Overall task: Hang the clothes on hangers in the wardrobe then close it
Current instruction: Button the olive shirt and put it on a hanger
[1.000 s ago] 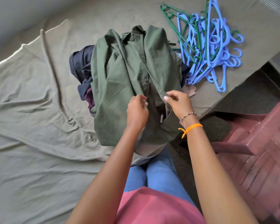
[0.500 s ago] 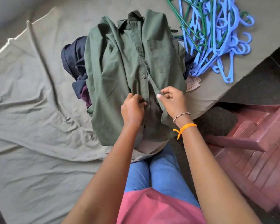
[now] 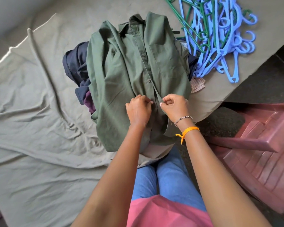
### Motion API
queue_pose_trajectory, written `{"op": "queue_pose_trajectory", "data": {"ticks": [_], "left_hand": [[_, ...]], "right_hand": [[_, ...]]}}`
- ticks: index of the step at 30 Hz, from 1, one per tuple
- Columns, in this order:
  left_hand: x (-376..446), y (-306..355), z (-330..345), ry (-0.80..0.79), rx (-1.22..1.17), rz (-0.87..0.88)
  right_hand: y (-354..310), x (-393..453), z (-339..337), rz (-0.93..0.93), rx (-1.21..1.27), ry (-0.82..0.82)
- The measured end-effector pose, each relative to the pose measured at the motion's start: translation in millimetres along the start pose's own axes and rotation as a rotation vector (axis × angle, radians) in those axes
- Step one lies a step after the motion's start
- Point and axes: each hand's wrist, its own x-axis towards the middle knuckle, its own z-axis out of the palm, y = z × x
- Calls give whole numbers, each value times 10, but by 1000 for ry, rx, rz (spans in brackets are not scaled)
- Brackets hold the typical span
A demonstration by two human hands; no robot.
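- Green shirt: lies front up on the clothes pile, long axis running from the person outward, collar at the far end, hem toward the person and hanging over the bed's near edge.
- Left hand: fingers curled, pinching the button-side front edge at the lower placket.
- Right hand: fingers curled, pinching the opposite front edge just beside the left hand; a beaded bracelet and an orange thread circle this wrist.
- Clothes pile: dark navy and purple garments showing at the shirt's left side, under it.
- Hangers: a tangled heap of blue and green plastic, on the bed to the right of the shirt, near it.
- Surface: a bed covered by a rumpled grey-green sheet; dark floor to the right, with a reddish-brown plastic chair beside the bed.
- Shirt appearance: plain olive cloth, upper buttons fastened, a chest pocket on the right side, lower front open.
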Motion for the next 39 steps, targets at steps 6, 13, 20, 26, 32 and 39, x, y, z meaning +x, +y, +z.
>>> {"op": "queue_pose_trajectory", "data": {"ticks": [6,13,20,26,32,39], "left_hand": [[13,-19,74,-31,118,64],[26,27,115,-63,6,-36],[-280,146,-106,-267,-974,-343],[-295,139,-209,-355,-1065,-320],[-282,161,-241,-397,-1035,-318],[-218,164,-250,-427,-1025,-305]], "right_hand": [[6,-15,0,27,-25,10],[13,-7,-29,38,-7,12],[-1,-104,10,41,174,22],[3,-149,-37,13,191,53],[-46,-148,-121,-24,137,-12],[3,-66,-175,24,174,-87]]}}
